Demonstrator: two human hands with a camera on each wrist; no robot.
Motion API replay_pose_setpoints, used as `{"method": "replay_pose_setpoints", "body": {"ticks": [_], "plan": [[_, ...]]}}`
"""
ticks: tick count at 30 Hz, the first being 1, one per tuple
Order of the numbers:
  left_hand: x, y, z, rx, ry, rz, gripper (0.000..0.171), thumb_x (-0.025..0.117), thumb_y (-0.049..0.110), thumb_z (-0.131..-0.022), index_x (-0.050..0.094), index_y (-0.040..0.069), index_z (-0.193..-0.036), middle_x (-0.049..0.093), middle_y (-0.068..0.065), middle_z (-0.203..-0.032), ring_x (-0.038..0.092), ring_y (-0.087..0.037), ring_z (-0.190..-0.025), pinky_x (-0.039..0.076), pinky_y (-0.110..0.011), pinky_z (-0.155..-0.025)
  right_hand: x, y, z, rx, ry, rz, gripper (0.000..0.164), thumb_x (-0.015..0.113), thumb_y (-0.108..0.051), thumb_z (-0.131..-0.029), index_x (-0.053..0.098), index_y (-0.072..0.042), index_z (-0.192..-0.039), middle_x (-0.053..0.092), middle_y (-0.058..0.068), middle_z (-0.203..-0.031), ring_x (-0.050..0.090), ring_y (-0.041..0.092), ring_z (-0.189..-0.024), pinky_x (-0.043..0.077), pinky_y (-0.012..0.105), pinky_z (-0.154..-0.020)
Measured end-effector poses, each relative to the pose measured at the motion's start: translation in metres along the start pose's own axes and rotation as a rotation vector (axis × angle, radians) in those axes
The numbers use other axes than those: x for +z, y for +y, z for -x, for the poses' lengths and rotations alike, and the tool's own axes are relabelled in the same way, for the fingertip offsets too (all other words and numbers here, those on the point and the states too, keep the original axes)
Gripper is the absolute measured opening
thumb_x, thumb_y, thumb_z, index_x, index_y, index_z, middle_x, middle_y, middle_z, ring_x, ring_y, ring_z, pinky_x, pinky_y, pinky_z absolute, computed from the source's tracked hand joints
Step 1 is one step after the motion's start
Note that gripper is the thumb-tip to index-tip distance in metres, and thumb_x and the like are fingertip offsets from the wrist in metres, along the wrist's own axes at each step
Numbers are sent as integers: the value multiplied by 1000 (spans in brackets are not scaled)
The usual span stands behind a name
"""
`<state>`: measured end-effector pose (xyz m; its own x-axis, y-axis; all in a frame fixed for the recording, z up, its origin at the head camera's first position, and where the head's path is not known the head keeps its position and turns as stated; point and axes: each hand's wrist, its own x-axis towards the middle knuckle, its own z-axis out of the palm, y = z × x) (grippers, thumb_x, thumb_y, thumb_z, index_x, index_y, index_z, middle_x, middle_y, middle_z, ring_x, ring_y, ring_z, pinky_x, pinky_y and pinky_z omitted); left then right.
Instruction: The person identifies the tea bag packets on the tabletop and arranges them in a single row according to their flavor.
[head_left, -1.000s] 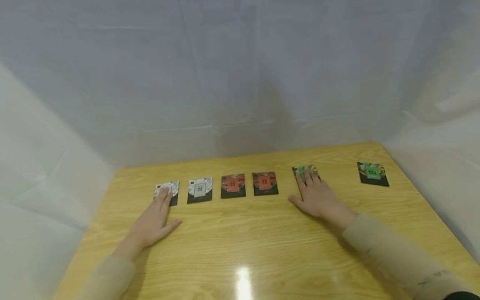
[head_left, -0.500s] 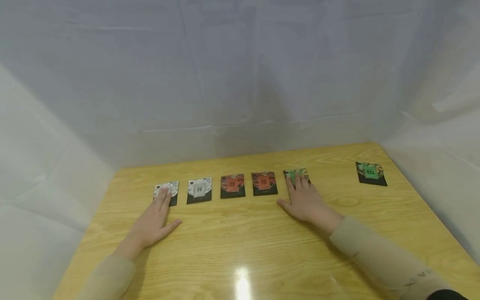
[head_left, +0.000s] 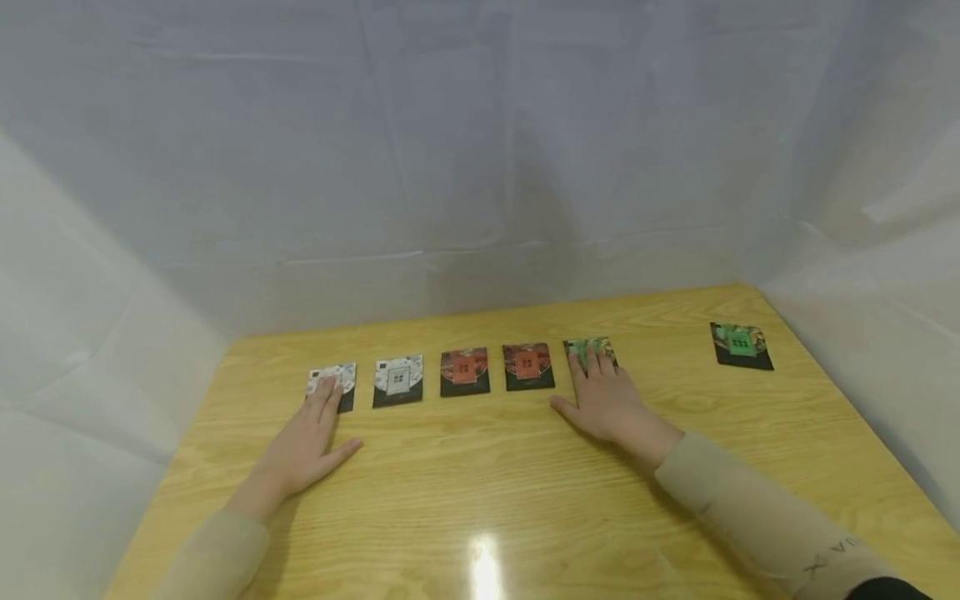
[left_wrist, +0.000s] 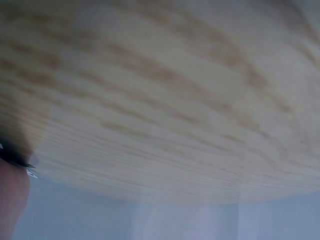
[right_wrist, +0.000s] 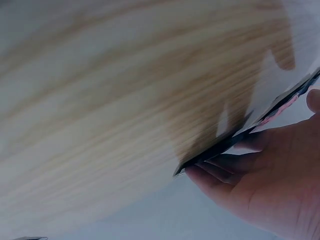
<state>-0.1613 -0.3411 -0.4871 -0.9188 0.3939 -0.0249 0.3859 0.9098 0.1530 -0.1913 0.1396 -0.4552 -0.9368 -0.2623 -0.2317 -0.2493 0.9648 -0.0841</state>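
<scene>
Six small flat packets lie in a row on the wooden table. My left hand (head_left: 303,446) rests with straight fingers on the leftmost white-and-black packet (head_left: 346,398), covering part of it. A second white-and-black packet (head_left: 399,381) lies just right of it. Two red-and-black packets, a left one (head_left: 465,372) and a right one (head_left: 528,367), are in the middle. My right hand (head_left: 607,404) lies flat, fingers spread, on a green packet (head_left: 597,342) whose lower part is hidden. Another green-and-black packet (head_left: 741,346) sits apart at the far right.
The light wooden table (head_left: 450,483) ends at a pale cloth backdrop (head_left: 375,167) at the back. More white cloth hangs along the left and right sides. Glare shows near the front of the tabletop.
My right hand has slid left with the green packet beneath its fingers, bringing it beside the right red packet. The left hand stays on the white packet.
</scene>
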Motion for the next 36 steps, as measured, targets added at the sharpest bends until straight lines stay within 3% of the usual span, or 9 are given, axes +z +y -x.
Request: {"method": "replay_pose_setpoints", "body": {"ticks": [15,27,36], "plan": [[0,1,0,-1,0,12,97,56,53,-105,20,-15,-163,12,-35,-173,16,-52,-162,24,-63,-131,-3,-1,-3,16,-22,-11,89,39,-63,-109,22,1,-168,15,34,-173,20,52,-161,36,66,-125],[3,-2,-1,-5,-11,17,97,56,54,-106,17,-14,-164,8,-33,-175,12,-51,-163,23,-64,-131,-11,11,0,-2,80,-31,84,42,-58,-110,27,3,-166,22,34,-171,26,52,-159,35,64,-127],[3,-1,0,-3,-9,24,97,56,53,-105,18,-13,-164,9,-33,-175,13,-51,-163,23,-64,-131,-22,33,3,-20,139,-40,81,47,-53,-111,25,2,-167,19,33,-173,21,51,-161,24,64,-132]]}}
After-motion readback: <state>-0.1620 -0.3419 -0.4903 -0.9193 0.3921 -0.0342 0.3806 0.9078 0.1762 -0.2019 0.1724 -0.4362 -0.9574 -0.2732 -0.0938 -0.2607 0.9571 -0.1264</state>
